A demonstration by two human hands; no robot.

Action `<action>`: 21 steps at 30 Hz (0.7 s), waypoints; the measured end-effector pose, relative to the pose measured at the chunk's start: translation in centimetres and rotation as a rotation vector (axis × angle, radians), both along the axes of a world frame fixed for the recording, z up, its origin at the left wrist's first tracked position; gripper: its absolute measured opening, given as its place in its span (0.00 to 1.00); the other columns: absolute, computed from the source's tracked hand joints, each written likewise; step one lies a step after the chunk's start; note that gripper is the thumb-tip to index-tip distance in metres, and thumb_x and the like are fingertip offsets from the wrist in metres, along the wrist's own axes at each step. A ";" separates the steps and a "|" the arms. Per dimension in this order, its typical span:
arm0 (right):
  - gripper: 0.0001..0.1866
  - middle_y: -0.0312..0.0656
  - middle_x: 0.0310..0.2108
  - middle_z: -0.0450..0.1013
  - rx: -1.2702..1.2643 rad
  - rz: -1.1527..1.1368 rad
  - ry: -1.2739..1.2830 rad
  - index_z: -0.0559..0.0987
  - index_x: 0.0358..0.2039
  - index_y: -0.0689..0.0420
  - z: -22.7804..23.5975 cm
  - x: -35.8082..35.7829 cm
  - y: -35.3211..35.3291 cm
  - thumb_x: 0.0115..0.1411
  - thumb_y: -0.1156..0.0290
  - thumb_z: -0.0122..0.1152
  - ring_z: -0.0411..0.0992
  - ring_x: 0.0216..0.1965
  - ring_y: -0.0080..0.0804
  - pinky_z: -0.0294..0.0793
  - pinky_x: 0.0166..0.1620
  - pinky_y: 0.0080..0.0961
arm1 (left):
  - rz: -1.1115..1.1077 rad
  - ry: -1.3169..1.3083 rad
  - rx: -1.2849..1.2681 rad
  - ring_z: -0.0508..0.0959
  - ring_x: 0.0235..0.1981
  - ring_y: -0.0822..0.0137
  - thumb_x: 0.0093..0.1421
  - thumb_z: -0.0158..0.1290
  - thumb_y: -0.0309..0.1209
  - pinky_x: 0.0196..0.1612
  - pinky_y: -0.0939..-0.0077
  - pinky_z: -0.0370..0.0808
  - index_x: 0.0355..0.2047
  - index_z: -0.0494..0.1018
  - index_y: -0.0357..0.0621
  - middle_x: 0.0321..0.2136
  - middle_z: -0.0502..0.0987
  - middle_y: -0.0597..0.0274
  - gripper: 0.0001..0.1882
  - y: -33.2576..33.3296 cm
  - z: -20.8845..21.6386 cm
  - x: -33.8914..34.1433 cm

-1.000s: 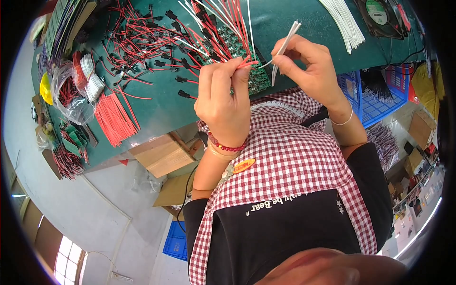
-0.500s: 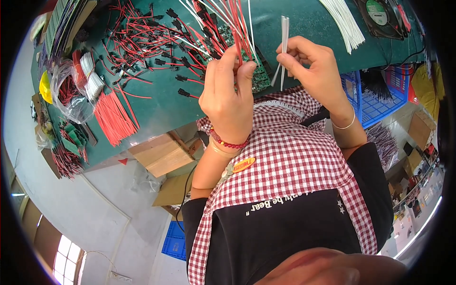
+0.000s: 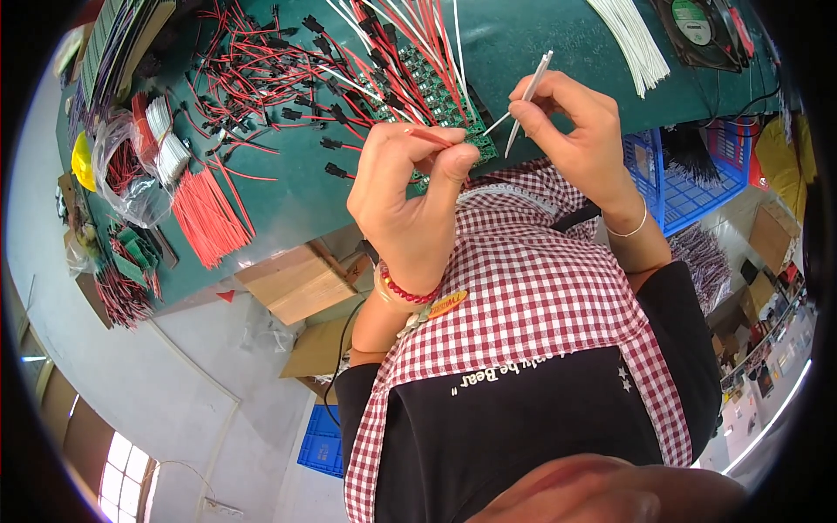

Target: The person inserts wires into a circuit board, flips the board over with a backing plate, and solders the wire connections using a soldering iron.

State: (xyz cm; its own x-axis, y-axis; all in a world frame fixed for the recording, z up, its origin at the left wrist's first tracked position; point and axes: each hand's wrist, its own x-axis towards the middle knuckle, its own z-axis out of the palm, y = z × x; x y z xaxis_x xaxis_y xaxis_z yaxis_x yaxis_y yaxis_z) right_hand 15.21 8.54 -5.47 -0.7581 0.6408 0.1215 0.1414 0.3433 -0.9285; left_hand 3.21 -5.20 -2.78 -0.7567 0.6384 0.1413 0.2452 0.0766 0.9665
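Note:
My left hand (image 3: 405,196) is closed in a pinch on a red wire (image 3: 429,138), just over the near edge of a green circuit board panel (image 3: 478,146). Thumb and forefinger of my right hand (image 3: 571,122) pinch a few thin white wires (image 3: 528,91). One of these slants down-left toward the board, near my left fingertips; whether it touches is too small to tell. Red and white wires (image 3: 436,44) rise from the panel. Black-plugged red-and-black leads (image 3: 336,112) lie over its left side.
Loose connector leads (image 3: 253,65) are heaped at the table's left. Nearer are a red wire bundle (image 3: 209,218) and a clear plastic bag (image 3: 131,187). A white wire bundle (image 3: 632,44) and a black fan (image 3: 697,30) lie at the far right. A blue crate (image 3: 706,183) stands beside the table.
My left hand has come down and turned, and the red wire in it now points right. The white wires in my right hand have tilted, one swinging out toward the board.

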 end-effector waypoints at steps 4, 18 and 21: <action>0.05 0.39 0.27 0.75 0.096 -0.003 0.028 0.77 0.33 0.64 -0.2 -0.1 -0.1 0.57 0.78 0.64 0.72 0.23 0.21 0.71 0.27 0.18 | -0.018 0.192 -0.051 0.76 0.25 0.69 0.50 0.65 0.22 0.28 0.80 0.72 0.28 0.74 0.36 0.27 0.77 0.59 0.10 -0.1 -0.7 -0.2; 0.08 0.41 0.28 0.76 -0.064 0.039 -0.021 0.78 0.37 0.64 0.2 -0.4 -0.5 0.57 0.77 0.64 0.73 0.25 0.24 0.72 0.29 0.19 | 0.035 0.493 -0.180 0.76 0.24 0.73 0.52 0.65 0.22 0.25 0.82 0.75 0.27 0.73 0.36 0.27 0.77 0.61 0.09 0.2 -1.6 0.3; 0.09 0.41 0.27 0.76 -0.122 -0.014 -0.099 0.78 0.38 0.63 0.2 0.0 -0.4 0.57 0.76 0.64 0.74 0.26 0.23 0.73 0.30 0.19 | 0.034 0.494 -0.193 0.76 0.24 0.73 0.52 0.65 0.23 0.25 0.81 0.75 0.27 0.73 0.36 0.27 0.77 0.61 0.09 0.2 -1.8 0.4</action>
